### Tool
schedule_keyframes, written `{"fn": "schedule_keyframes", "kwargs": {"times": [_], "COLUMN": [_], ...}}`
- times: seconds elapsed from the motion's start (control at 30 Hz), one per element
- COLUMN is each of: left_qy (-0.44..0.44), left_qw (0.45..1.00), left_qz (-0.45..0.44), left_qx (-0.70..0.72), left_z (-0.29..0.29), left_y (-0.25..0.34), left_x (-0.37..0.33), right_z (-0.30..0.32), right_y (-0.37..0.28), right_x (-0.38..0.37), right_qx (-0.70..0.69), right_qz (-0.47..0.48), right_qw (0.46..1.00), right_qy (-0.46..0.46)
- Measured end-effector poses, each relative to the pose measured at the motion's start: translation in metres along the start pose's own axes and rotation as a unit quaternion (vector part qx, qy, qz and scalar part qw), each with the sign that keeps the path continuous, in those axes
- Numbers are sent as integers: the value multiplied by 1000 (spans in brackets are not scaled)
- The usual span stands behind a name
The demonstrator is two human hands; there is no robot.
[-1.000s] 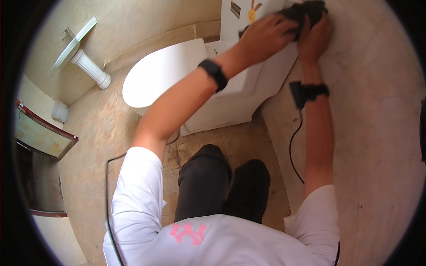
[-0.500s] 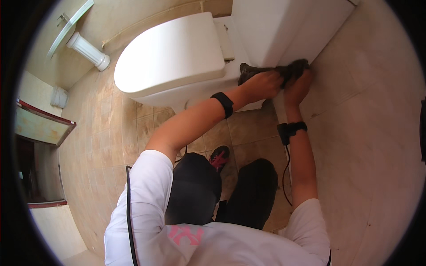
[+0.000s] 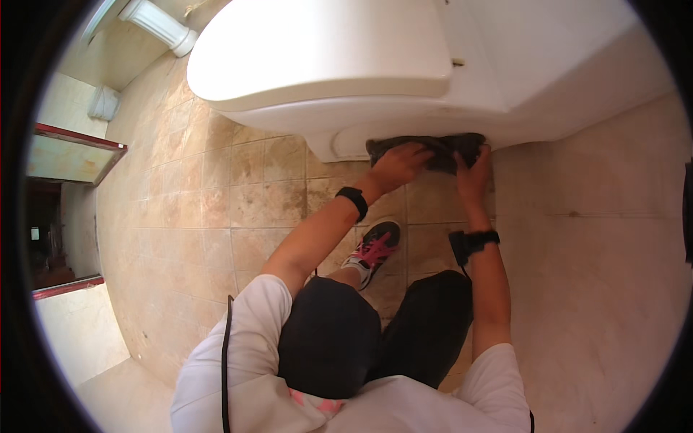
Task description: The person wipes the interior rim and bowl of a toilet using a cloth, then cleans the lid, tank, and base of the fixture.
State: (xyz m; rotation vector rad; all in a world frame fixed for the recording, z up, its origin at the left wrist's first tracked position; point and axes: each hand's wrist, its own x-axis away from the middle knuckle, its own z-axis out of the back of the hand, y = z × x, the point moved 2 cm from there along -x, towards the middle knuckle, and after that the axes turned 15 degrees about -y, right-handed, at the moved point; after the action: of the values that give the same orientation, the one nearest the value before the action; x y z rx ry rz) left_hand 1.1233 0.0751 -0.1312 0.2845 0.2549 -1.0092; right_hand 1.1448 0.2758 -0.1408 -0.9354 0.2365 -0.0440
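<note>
A dark, wet-looking cloth [image 3: 442, 153] is stretched between my hands along the lower side of a white toilet [image 3: 390, 108], just above the floor. My left hand [image 3: 397, 167] grips the left part of the cloth with curled fingers. At its right end my right hand [image 3: 473, 177] holds it, thumb and fingers around the edge. The closed toilet lid [image 3: 317, 47] is to the upper left of my hands. Folds of the cloth hide part of the toilet base behind it.
Brown floor tiles [image 3: 267, 209] surround my shoe [image 3: 375, 249]. A pale wall [image 3: 592, 289] runs close on my right. A white pedestal [image 3: 160, 27] and a white bin [image 3: 104, 103] stand at the far left, with a red-framed door [image 3: 79, 148] nearer.
Both hands have brought the cloth from the tank's side near the wall down to the toilet's lower side, and spread it wider. My view has shifted closer to the toilet.
</note>
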Motion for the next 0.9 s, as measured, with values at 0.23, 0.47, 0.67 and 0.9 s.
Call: {"fn": "schedule_keyframes", "kwargs": {"times": [0.23,0.47,0.67,0.9], "left_qy": [156,147,136,60], "left_qw": [988,978,985,958], "left_qz": [1,-58,14,98], "left_qx": [11,-134,-103,-264], "left_z": [107,136,163,220], "left_y": [52,30,6,-24], "left_x": [-17,-51,9,115], "right_z": [60,53,15,-62], "right_y": [-100,-134,-173,-271], "right_x": [40,-27,-2,5], "right_qx": [64,165,165,147], "right_qz": [118,164,163,348], "right_qw": [978,936,949,924], "right_qy": [160,263,213,55]}}
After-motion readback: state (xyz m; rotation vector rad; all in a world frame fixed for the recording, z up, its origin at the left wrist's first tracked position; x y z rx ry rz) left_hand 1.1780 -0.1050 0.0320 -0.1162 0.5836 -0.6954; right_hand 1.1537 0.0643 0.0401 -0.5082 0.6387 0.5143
